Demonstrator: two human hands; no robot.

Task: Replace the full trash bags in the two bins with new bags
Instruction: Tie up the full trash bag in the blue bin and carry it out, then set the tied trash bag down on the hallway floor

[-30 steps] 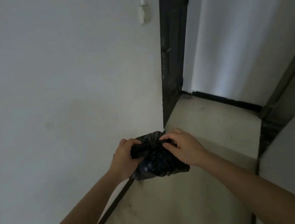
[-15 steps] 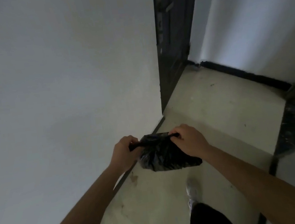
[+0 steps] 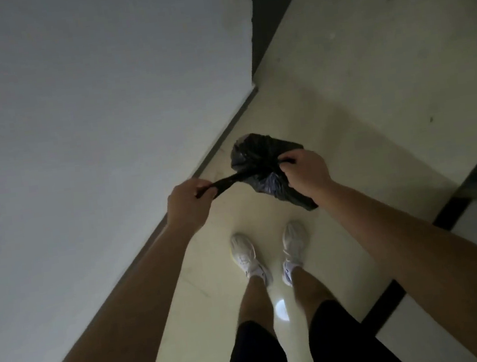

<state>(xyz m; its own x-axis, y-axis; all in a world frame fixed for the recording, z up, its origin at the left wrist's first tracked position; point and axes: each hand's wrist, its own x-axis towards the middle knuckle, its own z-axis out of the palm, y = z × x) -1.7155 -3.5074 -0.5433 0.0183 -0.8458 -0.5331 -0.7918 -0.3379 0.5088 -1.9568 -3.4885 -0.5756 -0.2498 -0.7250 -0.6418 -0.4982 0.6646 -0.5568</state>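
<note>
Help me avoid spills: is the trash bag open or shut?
Shut: black trash bag is bunched, left hand and right hand gripping its ends.

trash bag (image 3: 261, 160): thin black plastic, crinkled, glossy | floor (image 3: 370, 89): smooth, slightly shiny | wall (image 3: 87, 109): matt

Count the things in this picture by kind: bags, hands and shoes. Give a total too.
Bags: 1, the black bag
Hands: 2, the left hand and the right hand
Shoes: 2, the left shoe and the right shoe
Total: 5
</note>
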